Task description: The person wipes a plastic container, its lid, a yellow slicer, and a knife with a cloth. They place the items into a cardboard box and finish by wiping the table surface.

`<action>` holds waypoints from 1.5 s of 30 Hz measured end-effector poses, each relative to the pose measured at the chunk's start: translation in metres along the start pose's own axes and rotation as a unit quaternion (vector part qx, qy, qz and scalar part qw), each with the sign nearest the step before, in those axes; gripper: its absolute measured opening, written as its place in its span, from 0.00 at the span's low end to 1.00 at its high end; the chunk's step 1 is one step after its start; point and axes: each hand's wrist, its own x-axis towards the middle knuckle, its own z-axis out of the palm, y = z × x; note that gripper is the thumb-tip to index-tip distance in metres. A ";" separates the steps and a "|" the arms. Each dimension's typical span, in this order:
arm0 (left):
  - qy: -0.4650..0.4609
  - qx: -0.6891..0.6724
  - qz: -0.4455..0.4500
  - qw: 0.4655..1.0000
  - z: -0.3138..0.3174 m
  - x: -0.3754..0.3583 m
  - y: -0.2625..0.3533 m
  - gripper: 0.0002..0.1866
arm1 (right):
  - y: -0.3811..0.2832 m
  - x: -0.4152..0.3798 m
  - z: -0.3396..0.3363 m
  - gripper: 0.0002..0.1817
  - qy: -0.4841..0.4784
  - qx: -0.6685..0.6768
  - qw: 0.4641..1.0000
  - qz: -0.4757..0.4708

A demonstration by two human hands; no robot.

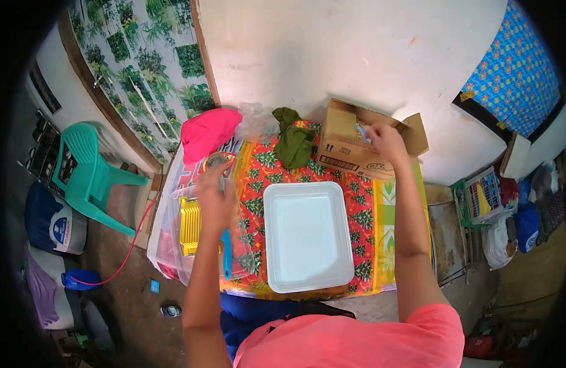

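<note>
My right hand reaches over the open cardboard box, its fingers pinched at a small light blue and white thing whose kind I cannot make out. My left hand hovers over the left of the table, thumb apart from loosely bent fingers; I see nothing held there. Beneath and beside it are a clear plastic lid or tray, a yellow slotted plastic piece and a blue handle. Between my arms stands a white translucent plastic bin with nothing seen inside.
A pink cloth, a crumpled clear plastic bag and a dark green cloth lie at the table's back. The tablecloth has a tree print. A green chair is left; a crate stands right.
</note>
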 end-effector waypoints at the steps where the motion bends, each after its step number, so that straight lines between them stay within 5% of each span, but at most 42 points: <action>1: -0.017 -0.004 0.032 0.999 0.013 0.006 0.015 0.22 | 0.000 -0.010 0.002 0.17 -0.040 0.004 0.999 0.006; 4: -0.116 -0.055 0.113 0.985 0.047 0.024 0.073 0.22 | 0.007 -0.031 0.032 0.13 -0.029 -0.032 0.999 -0.021; 9: -0.276 0.070 0.185 0.941 0.134 0.026 0.125 0.32 | -0.001 -0.044 0.060 0.11 0.020 -0.098 0.995 -0.002; 12: -0.328 0.112 0.188 0.919 0.178 0.026 0.127 0.36 | 0.026 -0.019 0.056 0.12 0.012 0.029 0.999 -0.007; 15: -0.333 0.114 0.151 0.924 0.197 0.018 0.122 0.36 | 0.051 0.028 0.055 0.16 0.066 0.051 0.994 0.066; 18: -0.330 0.133 0.151 0.922 0.192 0.012 0.123 0.37 | 0.061 0.078 0.065 0.20 -0.174 -0.097 0.970 0.143; 26: -0.359 0.134 0.122 0.916 0.191 0.012 0.123 0.39 | 0.068 0.089 0.113 0.23 -0.085 0.152 0.960 0.221; 30: -0.354 0.109 0.109 0.922 0.190 0.009 0.125 0.39 | 0.088 0.093 0.112 0.20 -0.179 0.298 0.911 0.222; 33: -0.365 0.104 0.099 0.920 0.190 0.011 0.126 0.40 | 0.106 0.106 0.128 0.16 -0.175 0.264 0.922 0.224; 35: -0.370 0.103 0.096 0.918 0.188 0.013 0.127 0.40 | 0.117 0.119 0.146 0.15 -0.063 0.228 0.933 0.270; 41: -0.403 0.067 0.077 0.909 0.169 0.016 0.124 0.39 | 0.085 0.073 0.093 0.23 -0.042 0.530 0.794 0.294; 45: -0.422 0.029 0.061 0.904 0.158 0.016 0.116 0.38 | 0.060 0.052 0.052 0.22 0.007 0.488 0.815 0.313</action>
